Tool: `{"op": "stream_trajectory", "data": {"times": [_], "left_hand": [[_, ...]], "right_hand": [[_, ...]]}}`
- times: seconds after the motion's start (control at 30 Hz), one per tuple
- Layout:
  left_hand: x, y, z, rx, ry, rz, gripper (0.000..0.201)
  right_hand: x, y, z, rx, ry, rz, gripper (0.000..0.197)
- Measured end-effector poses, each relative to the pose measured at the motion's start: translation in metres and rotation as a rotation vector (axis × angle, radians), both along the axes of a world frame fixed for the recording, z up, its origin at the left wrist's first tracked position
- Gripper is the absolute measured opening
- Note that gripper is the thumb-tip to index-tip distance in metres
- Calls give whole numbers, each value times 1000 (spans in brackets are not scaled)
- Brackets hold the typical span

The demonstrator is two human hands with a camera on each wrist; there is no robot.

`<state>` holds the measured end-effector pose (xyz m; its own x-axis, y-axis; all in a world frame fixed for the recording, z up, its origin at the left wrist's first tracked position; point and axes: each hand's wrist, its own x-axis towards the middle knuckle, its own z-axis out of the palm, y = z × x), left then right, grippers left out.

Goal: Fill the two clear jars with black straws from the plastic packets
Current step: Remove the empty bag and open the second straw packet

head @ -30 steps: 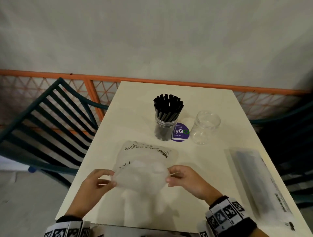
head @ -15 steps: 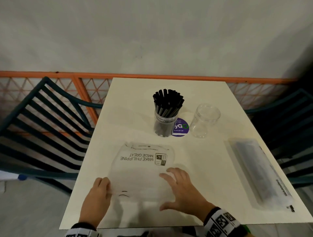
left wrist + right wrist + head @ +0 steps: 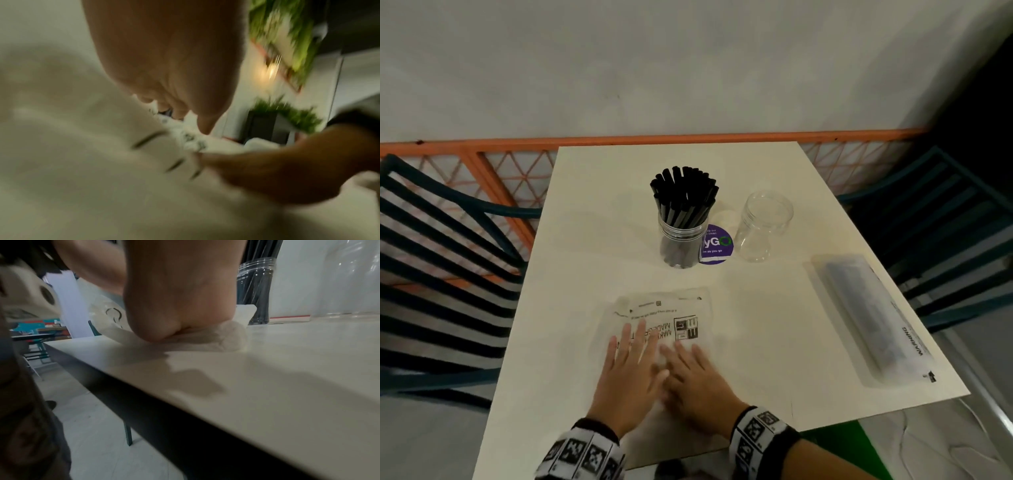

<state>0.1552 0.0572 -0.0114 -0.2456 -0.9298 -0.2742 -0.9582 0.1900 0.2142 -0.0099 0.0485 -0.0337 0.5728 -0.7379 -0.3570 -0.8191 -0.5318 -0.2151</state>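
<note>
An empty plastic packet [image 3: 681, 317] with black print lies flat on the cream table [image 3: 592, 240], near the front edge. My left hand [image 3: 628, 371] and right hand [image 3: 697, 377] lie side by side on it, fingers straight, pressing it down. In the right wrist view the right hand [image 3: 176, 308] bears on the crumpled packet [image 3: 226, 337]. Behind it stands a clear jar [image 3: 683, 240] packed with black straws [image 3: 683, 197]. An empty clear jar [image 3: 762, 228] stands to its right. A full packet of straws [image 3: 869, 318] lies along the table's right side.
A round purple sticker [image 3: 717, 245] lies between the two jars. Dark green slatted chairs [image 3: 441, 260] flank the table on both sides. An orange lattice railing [image 3: 510, 168] and a grey wall run behind the table.
Both hands held the crumpled packet up by its sides a second ago. They have laid it down, flattened it, and moved together over its near half.
</note>
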Motion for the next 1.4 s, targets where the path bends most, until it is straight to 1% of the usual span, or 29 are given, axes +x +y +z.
{"op": "stream_trajectory", "data": {"times": [0.03,0.07,0.1,0.13,0.2,0.23,0.27,0.3,0.33,0.37,0.43,0.47,0.5,0.53,0.6,0.63,0.67,0.73,0.77,0.8,0.83,0.9,0.93,1.0,1.03,1.13,1.23,1.33,1.4], "left_hand": [[8,-5,-10,44,4,46,79],[18,-9,-21,43,13,86,91],[27,-12,-28,82,7,117,100],[32,-13,-32,103,4,122,104],[30,-16,-28,102,4,117,109],[28,-18,-22,151,14,122,112],[27,-20,-21,172,5,124,110],[28,-22,-16,193,1,135,101],[28,-23,-9,206,27,149,89],[28,-23,0,198,78,172,76],[25,-19,22,112,213,222,58],[21,-18,34,62,253,244,51],[15,-16,46,6,283,262,45],[8,-16,58,-47,318,281,41],[-16,-17,80,-112,388,291,34],[-31,-19,87,-129,424,281,31],[-48,-22,91,-131,467,263,29],[-84,-31,93,-114,540,212,26],[-102,-37,90,-108,555,191,24],[-120,-42,86,-105,558,170,22],[-137,-47,81,-103,565,140,21],[-168,-56,70,-87,620,94,28],[-182,-59,65,-68,649,94,28],[-206,-65,57,-20,680,113,25],[-215,-67,54,2,689,133,26],[-233,-73,50,65,722,260,43],[-241,-75,51,77,793,439,57],[-241,-76,54,96,837,535,55],[-236,-76,55,93,787,522,47]], "right_hand": [[-2,-1,-3,0,21,1,44],[-4,-2,-5,25,47,-4,49],[-4,-2,-8,48,50,-18,55],[-5,-3,-12,50,57,-32,59],[-7,-4,-9,-3,25,-35,65],[-8,-7,-5,-12,-10,-11,68],[-11,-9,1,3,-105,21,70],[-15,-14,10,83,-245,42,70],[-22,-19,23,198,-392,4,64],[-33,-25,37,268,-506,-85,54],[-65,-39,55,162,-693,-284,34],[-90,-46,58,58,-729,-364,28],[-117,-53,59,-55,-734,-448,26],[-146,-60,58,-163,-702,-540,26],[-206,-71,57,-358,-560,-731,29],[-235,-75,58,-392,-459,-840,34],[-262,-77,60,-355,-350,-957,42],[-308,-77,55,-139,-165,-1158,68],[-324,-78,50,-15,-135,-1216,81],[-337,-79,43,102,-172,-1251,91],[-345,-81,38,184,-244,-1264,95],[-352,-86,29,268,-383,-1240,95],[-352,-89,28,295,-427,-1203,93],[-346,-94,31,323,-449,-1092,90],[-341,-97,34,305,-430,-1020,88],[-323,-100,50,213,-295,-715,82],[-306,-97,65,80,-220,-354,69],[-292,-92,71,-93,-191,-79,60],[-288,-90,69,-161,-207,8,64]]}}
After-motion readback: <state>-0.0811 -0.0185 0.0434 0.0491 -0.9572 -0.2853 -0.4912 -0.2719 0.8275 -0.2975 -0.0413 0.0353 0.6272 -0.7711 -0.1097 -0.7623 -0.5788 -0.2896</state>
